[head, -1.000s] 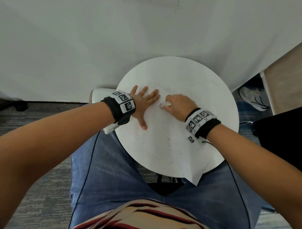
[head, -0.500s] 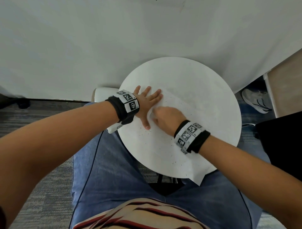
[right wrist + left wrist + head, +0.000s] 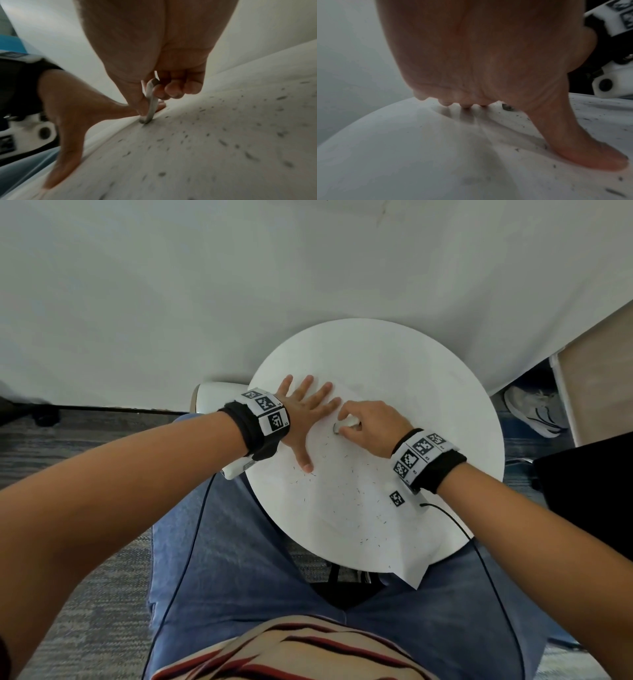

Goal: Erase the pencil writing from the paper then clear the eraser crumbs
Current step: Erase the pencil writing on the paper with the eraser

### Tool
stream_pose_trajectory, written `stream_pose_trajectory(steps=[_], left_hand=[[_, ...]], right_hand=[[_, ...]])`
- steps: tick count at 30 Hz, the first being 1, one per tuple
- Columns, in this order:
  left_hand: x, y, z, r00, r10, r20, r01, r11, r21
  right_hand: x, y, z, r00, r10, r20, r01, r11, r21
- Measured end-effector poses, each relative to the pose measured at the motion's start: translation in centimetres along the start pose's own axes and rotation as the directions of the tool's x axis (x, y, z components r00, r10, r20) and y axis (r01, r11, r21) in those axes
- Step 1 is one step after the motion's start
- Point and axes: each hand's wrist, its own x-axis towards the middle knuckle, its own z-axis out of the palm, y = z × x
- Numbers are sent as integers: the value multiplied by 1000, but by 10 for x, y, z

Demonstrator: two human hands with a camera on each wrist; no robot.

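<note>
Both hands work on the sheet, as we see from the head view: our left hand [image 3: 301, 419] lies flat with fingers spread wide, pressing the paper [image 3: 346, 498] against the round white table [image 3: 411, 364], and our right hand [image 3: 373, 426] pinches the eraser [image 3: 346, 425] just beside the left fingertips. Half a second ago the right hand sat closer to us, against the left thumb; now it is farther out and to the right, with the eraser uncovered. The left hand has not shifted. Dark eraser crumbs [image 3: 370, 508] lie scattered over the near half of the paper, whose near corner overhangs the table edge above our jeans [image 3: 239, 559]

From the left wrist we see the left hand [image 3: 488, 60] from beneath, fingertips and thumb planted on the paper [image 3: 419, 148], with crumbs around the thumb and the eraser's grey tip [image 3: 506, 107] just past the palm

From the right wrist, thumb and curled fingers [image 3: 173, 89] of the right hand [image 3: 154, 47] clamp the eraser [image 3: 151, 100], which stands tilted with its lower end touching the paper [image 3: 223, 135]; the left hand [image 3: 72, 108] lies flat just beside it, and blurred crumbs dot the sheet
</note>
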Motion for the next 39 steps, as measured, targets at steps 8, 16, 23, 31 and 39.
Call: stream_pose_trajectory(steps=[8,16,23,31,39], left_hand=[[1,2,-1,1000,-11,5,11,999,39],[4,4,0,1000,-26,3,25,999,25],[3,5,-1,1000,-29,6,29,999,32],[5,6,1,999,-35,11,35,998,53],[4,6,0,999,-37,12,37,999,27]], right_hand=[[-15,-32,26,997,-74,8,75,995,-62],[-8,-22,12,995,37,-88,-54,979,-196],[4,-19,3,1000,17,24,-14,993,-115],[-26,-47,29,987,-129,100,142,981,-135],[-29,-35,32,999,-44,27,48,986,-159]])
